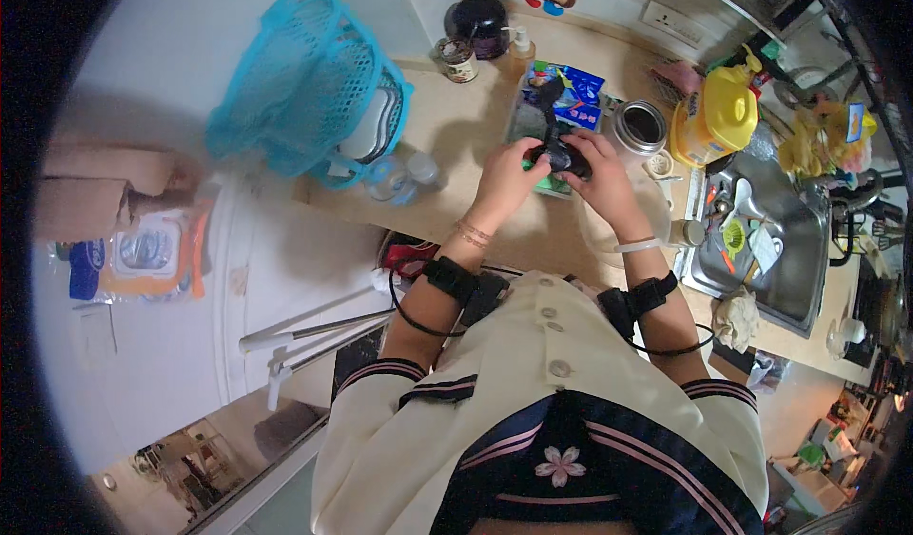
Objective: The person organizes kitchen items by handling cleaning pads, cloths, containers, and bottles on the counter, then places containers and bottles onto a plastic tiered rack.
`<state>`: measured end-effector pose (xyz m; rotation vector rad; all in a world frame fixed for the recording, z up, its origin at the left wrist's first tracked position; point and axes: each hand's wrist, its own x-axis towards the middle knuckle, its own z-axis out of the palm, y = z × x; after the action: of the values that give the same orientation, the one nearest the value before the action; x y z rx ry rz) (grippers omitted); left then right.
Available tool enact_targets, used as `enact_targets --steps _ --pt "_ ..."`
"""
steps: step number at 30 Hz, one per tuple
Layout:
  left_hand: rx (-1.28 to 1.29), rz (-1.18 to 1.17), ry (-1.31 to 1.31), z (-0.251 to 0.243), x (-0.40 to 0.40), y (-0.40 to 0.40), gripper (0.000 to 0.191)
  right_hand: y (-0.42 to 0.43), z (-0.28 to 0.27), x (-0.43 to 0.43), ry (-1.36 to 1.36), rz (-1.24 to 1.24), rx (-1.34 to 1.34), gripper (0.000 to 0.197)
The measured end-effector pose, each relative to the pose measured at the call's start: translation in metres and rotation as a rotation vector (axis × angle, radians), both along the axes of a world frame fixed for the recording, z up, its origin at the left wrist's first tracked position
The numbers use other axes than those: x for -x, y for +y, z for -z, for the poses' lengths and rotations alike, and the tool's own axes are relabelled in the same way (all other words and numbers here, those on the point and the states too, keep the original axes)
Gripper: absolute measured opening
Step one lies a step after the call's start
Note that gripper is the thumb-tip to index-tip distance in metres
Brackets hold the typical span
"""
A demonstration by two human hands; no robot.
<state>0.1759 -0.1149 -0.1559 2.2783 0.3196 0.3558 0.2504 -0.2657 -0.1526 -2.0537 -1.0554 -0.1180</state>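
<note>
Both hands meet over the counter on a dark, glossy, crumpled item [560, 155], perhaps a rolled plastic bag. A loose black length of it stretches away towards the wall. My left hand [515, 169] pinches its left side between thumb and fingers. On its right side, my right hand [598, 171] curls around it, partly hiding it. Under the hands sits a clear plastic box [515, 118] holding blue packets [578, 91] and something green. Just right of the box stands an open metal-rimmed jar [640, 130] with dark contents.
A blue plastic basket [307, 85] leans at the left, near clear containers [389, 178]. A yellow pump bottle [717, 114] stands beside the steel sink [799, 285], which holds utensils. Behind are a small jar [457, 60], a pump dispenser [522, 46] and a black round container [481, 27].
</note>
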Motion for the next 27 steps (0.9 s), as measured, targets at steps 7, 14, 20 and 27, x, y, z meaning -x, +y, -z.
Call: enact_targets --steps 7,14,20,27 --pt "0.390 -0.083 -0.164 -0.040 0.021 0.006 0.028 0.014 -0.055 0.013 0.077 -0.142 0.044 0.039" --pt "0.224 0.017 -0.477 -0.087 0.034 0.010 0.045 0.006 -0.091 0.007 0.495 -0.336 -0.098 0.034" --pt "0.847 0.245 -0.067 -0.078 0.035 0.022 0.041 0.006 -0.109 0.013 0.674 -0.163 -0.051 0.033" --pt "0.857 0.162 -0.053 -0.074 0.041 0.014 0.028 -0.004 -0.102 0.008 0.901 -0.337 -0.313 0.036"
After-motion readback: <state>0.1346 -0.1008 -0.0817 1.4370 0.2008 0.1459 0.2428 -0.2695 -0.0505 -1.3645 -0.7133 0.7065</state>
